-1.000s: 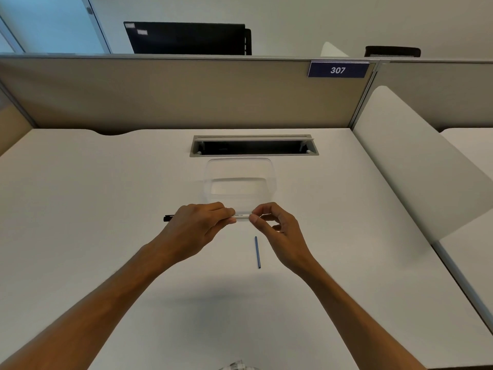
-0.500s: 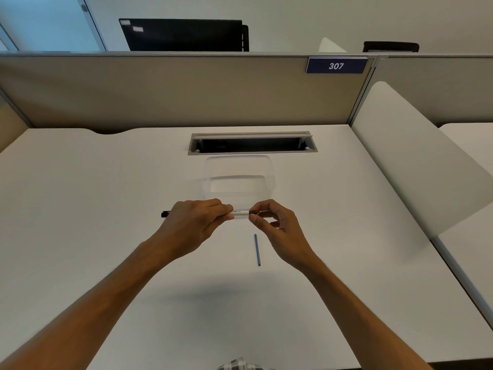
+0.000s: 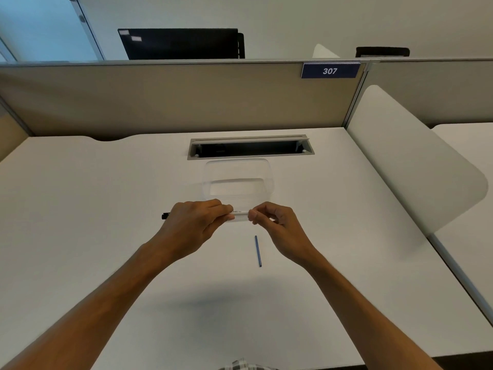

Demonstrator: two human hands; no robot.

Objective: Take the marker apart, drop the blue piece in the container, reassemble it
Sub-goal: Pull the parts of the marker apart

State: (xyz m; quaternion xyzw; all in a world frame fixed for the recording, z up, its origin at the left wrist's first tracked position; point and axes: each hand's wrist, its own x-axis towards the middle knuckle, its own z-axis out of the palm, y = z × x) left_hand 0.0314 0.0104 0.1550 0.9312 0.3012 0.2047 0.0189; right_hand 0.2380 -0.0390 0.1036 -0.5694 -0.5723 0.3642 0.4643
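Both hands are working the slim white marker barrel with black printing point(image 3: 239, 212), held level above the desk: the left hand point(image 3: 194, 225) is wrapped round its left part, the black cap end point(image 3: 165, 216) poking out past the knuckles, while the right hand point(image 3: 277, 227) pinches the right end between thumb and fingertips. Compared with a second ago very little has shifted; the right fingertips have crept in along the barrel and less white shows between the hands, which looks like the end being pressed or twisted back on. That would mean reassembly is under way with one step not done, because the thin blue rod point(image 3: 258, 251) lies on the white desk point(image 3: 80, 209), just below and beside the right hand, touching neither hand. The clear rectangular plastic container point(image 3: 266, 166) sits just beyond the hands, and no blue shows inside it. Further back is the grey cable slot point(image 3: 250, 146) and the beige partition point(image 3: 160, 100).
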